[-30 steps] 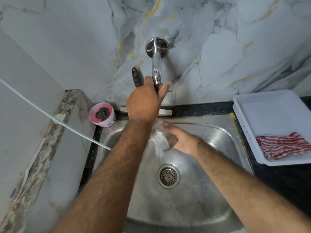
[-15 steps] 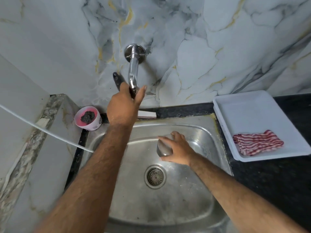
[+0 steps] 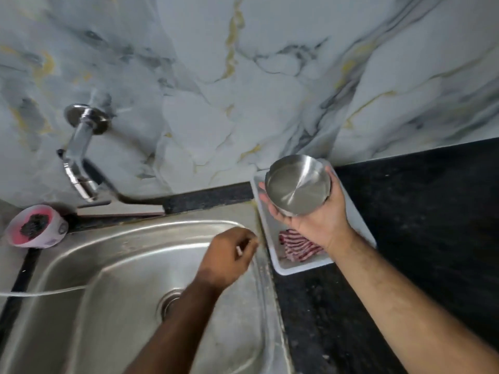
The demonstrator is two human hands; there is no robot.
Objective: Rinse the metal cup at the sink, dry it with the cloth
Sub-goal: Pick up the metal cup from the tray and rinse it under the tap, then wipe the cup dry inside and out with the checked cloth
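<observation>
My right hand (image 3: pixel 316 222) holds the metal cup (image 3: pixel 297 184) up over the white tray (image 3: pixel 348 201), the cup tilted so its shiny inside faces me. The red-and-white striped cloth (image 3: pixel 297 248) lies in the tray, partly hidden under my right wrist. My left hand (image 3: pixel 229 256) hovers over the right side of the steel sink (image 3: pixel 113 255), fingers loosely curled with nothing in them. The chrome tap (image 3: pixel 81 157) sticks out of the marble wall at the left; no water is visible running from it.
A pink-and-white tub with a dark scrubber (image 3: pixel 35 225) sits at the sink's back left corner. A white cord (image 3: pixel 40 292) crosses the left rim. Black counter (image 3: pixel 418 238) lies right of the sink. The drain (image 3: pixel 168 303) is partly hidden by my left forearm.
My left hand let go of the tap and dropped to the sink's right side. My right hand lifted the cup out of the sink and carried it right, over the tray. The view swung right.
</observation>
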